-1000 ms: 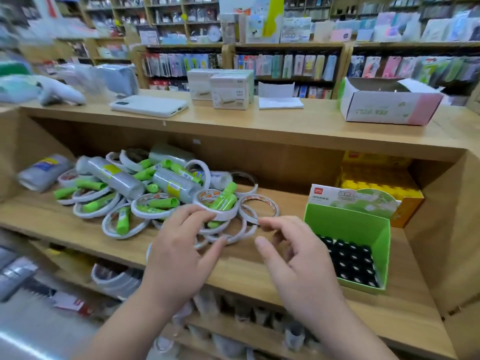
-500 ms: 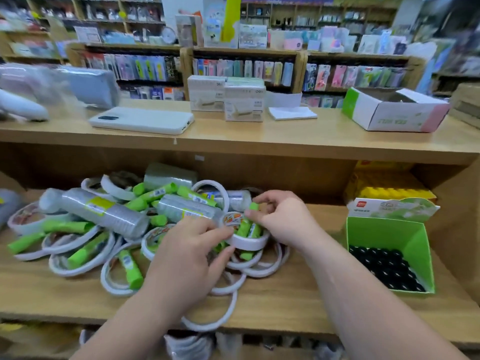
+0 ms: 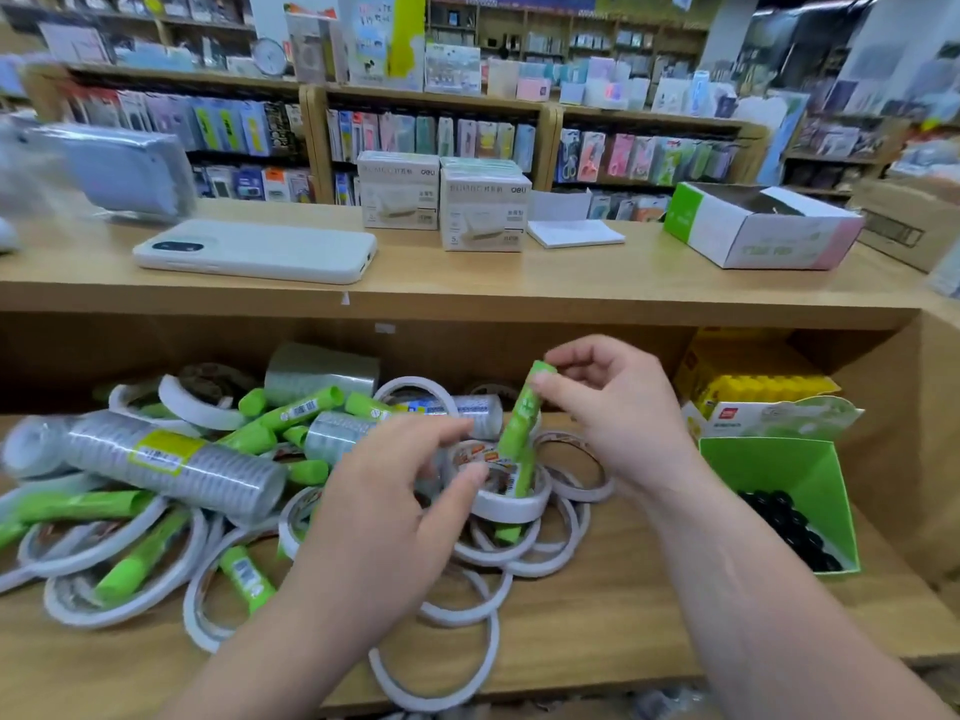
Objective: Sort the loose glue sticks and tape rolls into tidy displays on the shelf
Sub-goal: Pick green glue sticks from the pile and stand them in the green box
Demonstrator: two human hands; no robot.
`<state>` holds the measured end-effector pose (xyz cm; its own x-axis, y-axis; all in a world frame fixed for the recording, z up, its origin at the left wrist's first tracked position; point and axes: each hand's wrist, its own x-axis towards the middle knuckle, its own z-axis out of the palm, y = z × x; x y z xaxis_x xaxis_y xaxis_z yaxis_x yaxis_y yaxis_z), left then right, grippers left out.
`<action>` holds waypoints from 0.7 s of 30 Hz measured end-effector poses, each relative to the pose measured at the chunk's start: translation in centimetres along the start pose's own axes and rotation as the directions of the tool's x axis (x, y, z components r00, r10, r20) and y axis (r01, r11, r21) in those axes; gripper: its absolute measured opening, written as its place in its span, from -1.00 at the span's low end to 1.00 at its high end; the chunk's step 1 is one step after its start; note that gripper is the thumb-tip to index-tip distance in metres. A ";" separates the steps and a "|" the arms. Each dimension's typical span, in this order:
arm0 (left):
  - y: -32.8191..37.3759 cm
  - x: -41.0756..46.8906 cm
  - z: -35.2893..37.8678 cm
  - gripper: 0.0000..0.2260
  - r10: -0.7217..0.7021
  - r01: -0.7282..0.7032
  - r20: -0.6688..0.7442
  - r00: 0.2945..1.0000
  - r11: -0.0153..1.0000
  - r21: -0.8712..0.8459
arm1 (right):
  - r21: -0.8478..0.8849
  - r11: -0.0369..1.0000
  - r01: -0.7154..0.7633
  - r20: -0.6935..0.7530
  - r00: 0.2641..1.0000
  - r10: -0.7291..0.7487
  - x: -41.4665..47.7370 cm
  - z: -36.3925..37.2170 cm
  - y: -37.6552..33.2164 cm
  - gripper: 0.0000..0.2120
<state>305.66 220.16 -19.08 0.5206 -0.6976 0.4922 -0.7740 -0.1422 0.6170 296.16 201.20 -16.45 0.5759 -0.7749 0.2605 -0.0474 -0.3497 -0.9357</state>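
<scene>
Right hand [image 3: 613, 407] has pulled glue stick [image 3: 519, 423] up, near-upright, fingers pinching its top; green box [image 3: 769, 470] lies rightward, same side. Left hand [image 3: 384, 511] grip unclear.

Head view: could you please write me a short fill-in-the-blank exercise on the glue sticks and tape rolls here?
1. The right hand pinches the top of a ____ glue stick.
2. The left hand holds the white tape roll that rings the stick's ____ end.
3. The green display box at the right holds ____ round tops.
Missing words: green; lower; black.
</scene>
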 end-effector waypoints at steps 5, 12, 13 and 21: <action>2.0 2.6 -0.1 -0.80 -0.173 0.200 0.112 0.978 0.931 -0.306 | 0.109 0.989 0.100 0.294 0.947 -0.128 -1.9 0.1 -2.8 -0.83; 1.1 0.8 -0.3 -0.90 -0.554 0.481 0.109 0.825 0.589 -0.649 | -0.353 0.936 0.001 0.271 0.957 0.102 -0.3 0.6 3.1 -0.80; 1.0 0.3 -0.4 -0.91 -0.612 0.509 0.125 0.781 0.507 -0.696 | -0.436 0.900 0.000 0.299 0.943 0.145 -0.2 0.9 3.7 -0.69; 3.0 -2.7 -0.5 -0.88 -0.699 0.507 0.148 0.700 0.340 -0.792 | -0.537 0.824 0.183 0.386 0.921 0.048 -0.2 1.3 3.2 -0.65</action>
<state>302.07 221.92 -18.23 0.8520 -0.4925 -0.1774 0.2858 0.1537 0.9459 296.91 200.91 -19.81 0.8434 -0.5272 0.1035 -0.3722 -0.7122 -0.5952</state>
